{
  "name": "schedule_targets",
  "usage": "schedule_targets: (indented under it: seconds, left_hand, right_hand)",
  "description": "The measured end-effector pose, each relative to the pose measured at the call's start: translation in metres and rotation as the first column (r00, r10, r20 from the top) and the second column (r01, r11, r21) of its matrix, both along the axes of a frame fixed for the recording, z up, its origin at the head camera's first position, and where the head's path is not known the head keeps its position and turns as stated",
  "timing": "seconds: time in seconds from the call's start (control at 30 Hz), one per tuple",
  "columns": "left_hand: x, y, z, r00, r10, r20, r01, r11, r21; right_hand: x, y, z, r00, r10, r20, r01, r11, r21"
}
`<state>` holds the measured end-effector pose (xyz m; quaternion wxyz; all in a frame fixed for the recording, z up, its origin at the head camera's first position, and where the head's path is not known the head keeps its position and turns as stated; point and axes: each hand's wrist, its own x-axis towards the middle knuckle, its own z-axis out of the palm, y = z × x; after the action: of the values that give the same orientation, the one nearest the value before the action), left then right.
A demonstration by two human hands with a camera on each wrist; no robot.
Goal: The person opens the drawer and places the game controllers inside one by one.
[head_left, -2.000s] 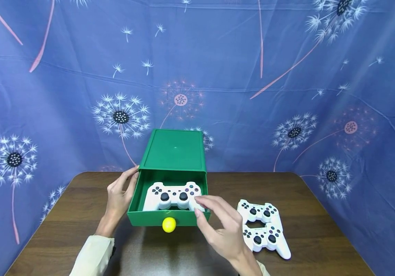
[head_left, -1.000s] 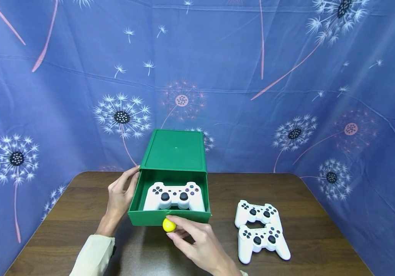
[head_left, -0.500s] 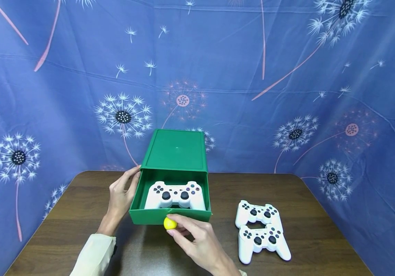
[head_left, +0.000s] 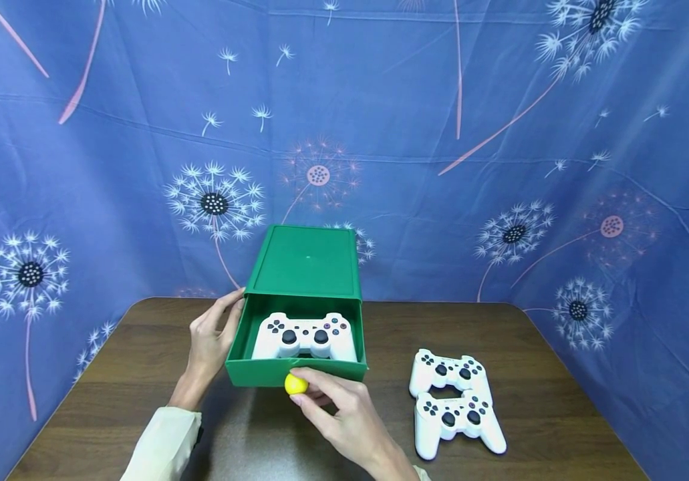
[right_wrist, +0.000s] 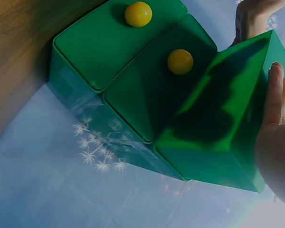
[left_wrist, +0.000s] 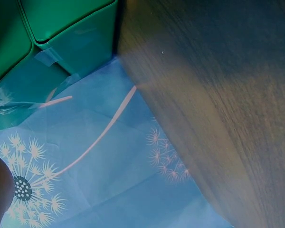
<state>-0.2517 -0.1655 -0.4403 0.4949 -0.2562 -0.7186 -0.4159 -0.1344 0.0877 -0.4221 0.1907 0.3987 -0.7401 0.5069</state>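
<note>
My right hand (head_left: 350,417) pinches the yellow round knob (head_left: 294,385) on the front of a green drawer (head_left: 256,375). The drawer stands partly out of a green drawer cabinet (head_left: 308,260). Inside it lies a white game controller (head_left: 305,342), sticks facing up. Against the cabinet's left side, my left hand (head_left: 208,341) rests with extended fingers touching near the top edge. In the right wrist view, two closed drawers show their own yellow knobs (right_wrist: 180,61) beside the pulled-out drawer. Only a dark edge of the left hand shows in the left wrist view.
Two more white controllers, a rear one (head_left: 421,381) and a front one (head_left: 461,415), lie touching on the brown wooden table (head_left: 561,407) to the right. Behind the table hangs a blue dandelion-print cloth (head_left: 404,200). Clear tape (right_wrist: 78,92) crosses the cabinet's side.
My right hand has left the controller and taken hold of the yellow knob. In the last half second the drawer has slid slightly inward, carrying the controller. My left hand stays put.
</note>
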Motion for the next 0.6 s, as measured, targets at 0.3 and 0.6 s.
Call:
schedule_targets:
  seconds: [0.3,0.6]
  left_hand:
    - [-0.0010,-0.0017,0.0009,1.000,-0.006,-0.009,0.006,1.000,0.000]
    - [0.0014,-0.0006,0.0003,0.999,-0.002,0.034,0.002,1.000,-0.001]
  right_hand:
    - [-0.0041,0.0002,0.0002,1.000,0.004,0.002,-0.004,1.000,0.001]
    - [-0.0069,-0.0007,0.0007,0.999,-0.017,-0.029,0.017,1.000,0.005]
